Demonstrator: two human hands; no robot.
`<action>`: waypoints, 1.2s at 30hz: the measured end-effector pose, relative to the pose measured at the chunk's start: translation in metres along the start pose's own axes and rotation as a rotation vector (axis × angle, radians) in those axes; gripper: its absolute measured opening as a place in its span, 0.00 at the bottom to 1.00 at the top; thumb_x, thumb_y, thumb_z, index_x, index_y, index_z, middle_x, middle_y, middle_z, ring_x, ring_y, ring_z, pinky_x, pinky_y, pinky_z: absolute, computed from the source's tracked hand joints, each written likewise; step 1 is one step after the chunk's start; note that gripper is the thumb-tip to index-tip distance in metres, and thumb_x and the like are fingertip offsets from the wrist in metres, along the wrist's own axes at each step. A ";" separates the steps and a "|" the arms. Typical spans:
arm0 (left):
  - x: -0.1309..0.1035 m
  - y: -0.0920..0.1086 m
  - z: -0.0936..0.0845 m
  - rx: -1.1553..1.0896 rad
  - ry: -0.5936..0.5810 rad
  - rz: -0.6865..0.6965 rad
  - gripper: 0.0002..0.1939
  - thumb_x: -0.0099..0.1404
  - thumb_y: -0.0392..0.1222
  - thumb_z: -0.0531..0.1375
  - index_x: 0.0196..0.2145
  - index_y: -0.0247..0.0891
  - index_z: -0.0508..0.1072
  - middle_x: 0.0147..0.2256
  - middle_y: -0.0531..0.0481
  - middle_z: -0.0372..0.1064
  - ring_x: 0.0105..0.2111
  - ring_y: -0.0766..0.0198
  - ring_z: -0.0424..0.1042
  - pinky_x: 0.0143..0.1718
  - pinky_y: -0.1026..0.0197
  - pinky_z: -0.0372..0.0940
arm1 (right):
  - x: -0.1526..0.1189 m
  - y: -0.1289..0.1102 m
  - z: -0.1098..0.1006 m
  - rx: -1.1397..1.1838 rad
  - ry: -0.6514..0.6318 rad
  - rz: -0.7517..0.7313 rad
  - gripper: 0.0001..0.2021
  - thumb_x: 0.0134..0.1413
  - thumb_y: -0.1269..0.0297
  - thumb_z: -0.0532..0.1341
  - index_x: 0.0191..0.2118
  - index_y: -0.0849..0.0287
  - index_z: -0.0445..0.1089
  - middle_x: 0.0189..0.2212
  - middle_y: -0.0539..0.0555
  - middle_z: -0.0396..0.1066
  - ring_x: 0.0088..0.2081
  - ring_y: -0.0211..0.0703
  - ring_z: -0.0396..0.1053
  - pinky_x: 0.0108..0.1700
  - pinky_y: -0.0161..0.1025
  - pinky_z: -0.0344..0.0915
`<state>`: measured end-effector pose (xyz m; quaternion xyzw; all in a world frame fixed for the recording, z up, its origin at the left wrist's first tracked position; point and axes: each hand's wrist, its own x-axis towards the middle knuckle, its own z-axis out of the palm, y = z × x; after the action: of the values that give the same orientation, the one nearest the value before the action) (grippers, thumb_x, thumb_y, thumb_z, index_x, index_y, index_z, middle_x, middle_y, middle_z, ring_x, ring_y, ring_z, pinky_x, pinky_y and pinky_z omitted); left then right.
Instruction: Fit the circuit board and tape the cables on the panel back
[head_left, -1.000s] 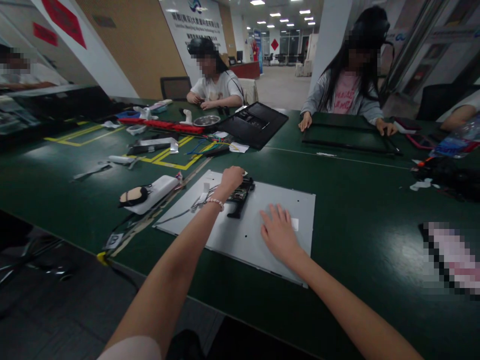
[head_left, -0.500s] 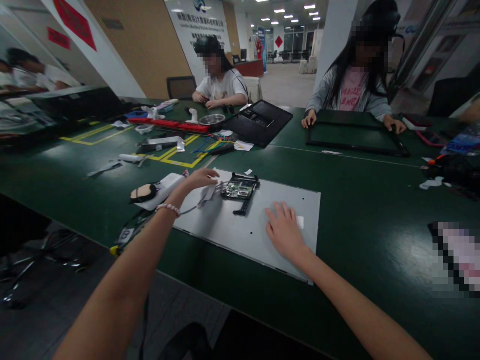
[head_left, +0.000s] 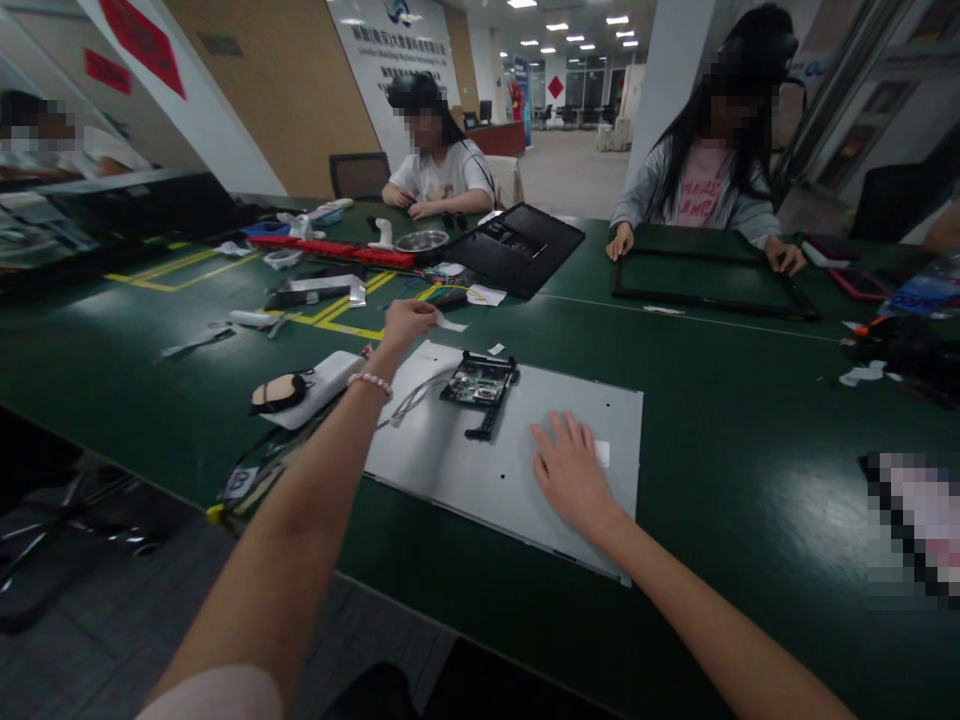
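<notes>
Metal panel [head_left: 450, 465] lies flat on the green counter [head_left: 720, 430] in front of the person, its broad face up, which gives the circuit board [head_left: 480, 385] and its black bracket [head_left: 480, 434] a level bed near the panel's far side. Thin cables [head_left: 409, 398] run from the board toward the panel's left edge, away from the right hand [head_left: 574, 475]. That hand is spread wide, palm down on the panel's right part beside a white label [head_left: 602, 453], probably to steady the sheet; how hard it presses, I cannot tell. The left hand [head_left: 409, 322] is raised beyond the panel's far left corner, fingertips pinched narrow on a pale strip [head_left: 451, 323]. Held by one end, the strip hangs free of board and cables, likely so it catches on neither. A small white scrap [head_left: 496, 349] lies just beyond the panel's far edge.
</notes>
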<state>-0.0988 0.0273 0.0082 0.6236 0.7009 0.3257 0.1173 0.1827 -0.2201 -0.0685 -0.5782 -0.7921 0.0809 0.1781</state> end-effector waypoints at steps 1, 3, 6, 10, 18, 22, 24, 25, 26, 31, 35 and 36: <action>0.003 0.002 0.010 0.018 0.012 -0.027 0.16 0.58 0.33 0.59 0.42 0.24 0.77 0.32 0.46 0.76 0.27 0.69 0.69 0.36 0.67 0.65 | 0.000 0.000 0.000 0.004 0.002 0.001 0.22 0.66 0.62 0.48 0.62 0.57 0.61 0.65 0.62 0.54 0.66 0.60 0.47 0.64 0.59 0.45; 0.006 0.004 0.030 0.068 0.016 -0.082 0.17 0.56 0.33 0.58 0.42 0.26 0.78 0.34 0.44 0.77 0.31 0.64 0.72 0.38 0.65 0.66 | 0.001 -0.001 -0.001 0.009 0.000 0.003 0.22 0.66 0.62 0.48 0.62 0.57 0.61 0.65 0.62 0.54 0.66 0.60 0.46 0.64 0.59 0.45; 0.005 0.002 0.051 0.113 0.043 -0.121 0.18 0.53 0.34 0.59 0.42 0.28 0.78 0.40 0.40 0.77 0.40 0.56 0.73 0.44 0.62 0.65 | 0.001 -0.001 -0.003 0.009 -0.012 0.005 0.22 0.66 0.62 0.49 0.62 0.57 0.60 0.65 0.63 0.54 0.67 0.60 0.46 0.64 0.59 0.44; -0.002 -0.011 0.051 0.176 0.102 -0.117 0.20 0.57 0.36 0.57 0.47 0.30 0.75 0.46 0.40 0.75 0.48 0.54 0.71 0.49 0.59 0.63 | 0.002 -0.001 -0.005 0.015 -0.013 0.000 0.22 0.66 0.62 0.48 0.62 0.58 0.61 0.65 0.64 0.53 0.66 0.60 0.46 0.64 0.59 0.44; -0.042 -0.067 0.014 0.267 0.132 -0.222 0.26 0.58 0.38 0.56 0.55 0.30 0.68 0.52 0.36 0.70 0.51 0.48 0.69 0.52 0.53 0.63 | 0.000 0.000 -0.004 0.017 -0.017 0.000 0.22 0.66 0.62 0.48 0.62 0.59 0.61 0.65 0.63 0.54 0.66 0.60 0.46 0.64 0.59 0.44; -0.053 -0.079 0.008 0.252 0.039 -0.198 0.23 0.58 0.36 0.54 0.51 0.30 0.72 0.49 0.37 0.73 0.49 0.50 0.71 0.51 0.55 0.63 | 0.000 -0.002 -0.004 0.034 -0.023 0.003 0.22 0.66 0.62 0.48 0.63 0.58 0.61 0.65 0.63 0.53 0.67 0.60 0.46 0.65 0.59 0.43; -0.054 -0.080 0.006 0.244 0.012 -0.174 0.21 0.57 0.36 0.54 0.48 0.30 0.74 0.46 0.38 0.74 0.47 0.52 0.72 0.50 0.58 0.64 | 0.000 0.000 -0.006 0.072 -0.051 -0.005 0.22 0.66 0.62 0.48 0.63 0.58 0.61 0.66 0.62 0.52 0.67 0.58 0.44 0.65 0.58 0.42; -0.055 -0.079 0.006 0.240 0.009 -0.168 0.21 0.57 0.37 0.54 0.46 0.30 0.75 0.45 0.39 0.75 0.46 0.52 0.72 0.49 0.59 0.64 | -0.001 0.003 -0.007 0.105 -0.069 -0.007 0.23 0.65 0.62 0.49 0.63 0.58 0.60 0.66 0.62 0.51 0.68 0.57 0.43 0.66 0.57 0.42; -0.055 -0.079 0.005 0.237 0.007 -0.163 0.20 0.57 0.37 0.54 0.46 0.29 0.75 0.45 0.39 0.75 0.46 0.53 0.73 0.48 0.59 0.65 | -0.002 0.008 -0.008 0.150 -0.083 0.000 0.23 0.65 0.61 0.49 0.63 0.59 0.59 0.67 0.62 0.50 0.69 0.56 0.42 0.66 0.56 0.41; -0.061 -0.077 0.000 0.240 0.007 -0.167 0.20 0.58 0.38 0.53 0.45 0.29 0.76 0.42 0.39 0.76 0.43 0.54 0.74 0.46 0.59 0.66 | -0.021 0.053 -0.025 0.468 0.022 0.232 0.27 0.63 0.54 0.51 0.65 0.55 0.55 0.70 0.58 0.41 0.70 0.52 0.35 0.67 0.55 0.42; -0.069 -0.065 -0.003 0.296 0.015 -0.157 0.20 0.59 0.38 0.53 0.44 0.30 0.77 0.41 0.39 0.77 0.43 0.52 0.74 0.45 0.59 0.66 | -0.047 0.094 -0.045 0.801 0.195 0.508 0.29 0.59 0.48 0.55 0.64 0.51 0.56 0.70 0.57 0.43 0.69 0.53 0.40 0.67 0.55 0.43; -0.072 -0.059 -0.003 0.331 0.010 -0.144 0.19 0.59 0.38 0.52 0.44 0.31 0.77 0.41 0.38 0.76 0.43 0.52 0.74 0.45 0.58 0.66 | -0.053 0.101 -0.049 0.920 0.186 0.551 0.30 0.58 0.47 0.55 0.64 0.50 0.56 0.69 0.56 0.46 0.69 0.52 0.42 0.67 0.54 0.46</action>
<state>-0.1339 -0.0423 -0.0428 0.5808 0.7885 0.1998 0.0326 0.3045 -0.2421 -0.0670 -0.6316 -0.4750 0.4114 0.4542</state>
